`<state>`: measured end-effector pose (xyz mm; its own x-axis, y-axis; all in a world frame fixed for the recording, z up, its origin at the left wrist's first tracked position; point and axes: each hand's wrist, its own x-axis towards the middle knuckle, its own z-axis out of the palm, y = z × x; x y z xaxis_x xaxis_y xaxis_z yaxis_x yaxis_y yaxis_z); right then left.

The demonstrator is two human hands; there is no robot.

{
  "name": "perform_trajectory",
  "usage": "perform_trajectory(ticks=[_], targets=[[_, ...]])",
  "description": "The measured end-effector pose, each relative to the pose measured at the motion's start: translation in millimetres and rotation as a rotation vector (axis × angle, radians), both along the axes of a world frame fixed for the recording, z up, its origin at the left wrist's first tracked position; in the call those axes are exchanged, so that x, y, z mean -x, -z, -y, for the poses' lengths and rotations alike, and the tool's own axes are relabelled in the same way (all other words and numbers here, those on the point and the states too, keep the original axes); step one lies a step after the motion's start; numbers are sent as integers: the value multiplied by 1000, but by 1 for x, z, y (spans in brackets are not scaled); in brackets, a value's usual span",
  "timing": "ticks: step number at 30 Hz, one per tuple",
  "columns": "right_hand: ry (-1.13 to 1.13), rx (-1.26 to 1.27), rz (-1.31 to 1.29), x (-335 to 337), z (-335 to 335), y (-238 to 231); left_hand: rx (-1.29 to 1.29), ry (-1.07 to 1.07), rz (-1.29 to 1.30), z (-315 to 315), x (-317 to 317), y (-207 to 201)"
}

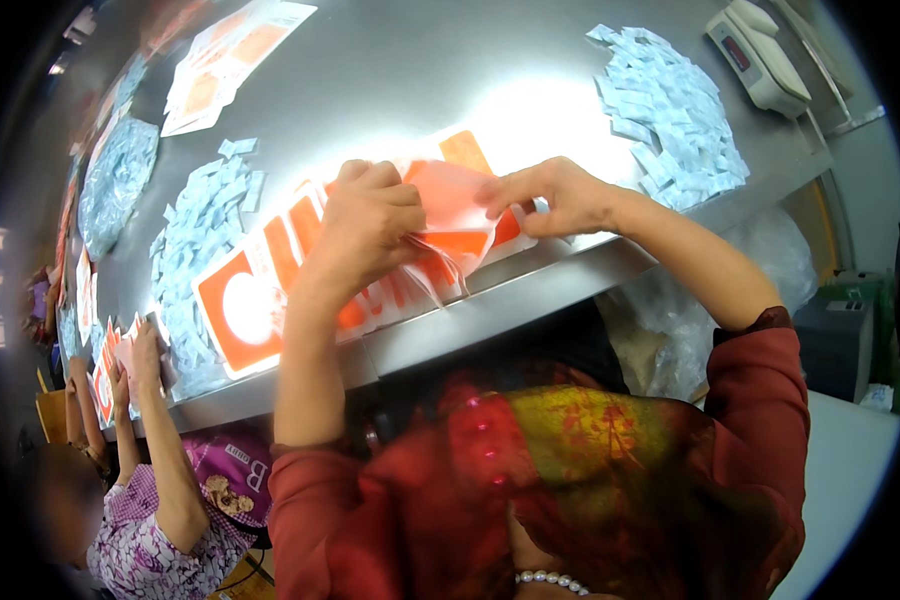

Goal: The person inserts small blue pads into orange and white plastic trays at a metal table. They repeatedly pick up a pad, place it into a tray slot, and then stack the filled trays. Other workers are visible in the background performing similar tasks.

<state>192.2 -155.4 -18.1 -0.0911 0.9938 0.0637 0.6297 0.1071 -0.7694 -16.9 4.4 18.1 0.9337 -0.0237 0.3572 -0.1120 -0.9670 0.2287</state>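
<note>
A row of flat orange-and-white pouches (pixel 238 318) lies overlapping along the near edge of the metal table. My left hand (pixel 372 222) is closed on the edge of one pouch (pixel 460 215) near the middle of the row; its translucent side faces up and its lower edges stand apart. At that pouch's upper right side is my right hand (pixel 555 195), its fingers curled on the edge. Whether a small thing is also between those fingertips I cannot make out. Light blue sachets are heaped on both sides, one pile (pixel 205 240) at left and another pile (pixel 670 115) at right.
At the far right stands a pale scale (pixel 758 58). More flat pouches (pixel 228 65) lie at the upper left, near a clear bag of blue sachets (pixel 118 185). A co-worker's hands (pixel 142 365) handle pouches at the left. Clear plastic (pixel 685 330) hangs below the table edge.
</note>
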Motion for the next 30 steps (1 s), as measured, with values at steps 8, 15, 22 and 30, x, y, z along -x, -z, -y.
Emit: perform_trajectory(ticks=[8, 15, 22, 30], targets=[[399, 211, 420, -19, 25, 0, -15, -35, -35, 5, 2, 2], [476, 321, 406, -14, 29, 11, 12, -46, -61, 4, 3, 7], [519, 61, -417, 47, 3, -57, -24, -87, -130, 7, 4, 8], [579, -34, -29, 50, 11, -47, -37, -78, -75, 8, 3, 8]])
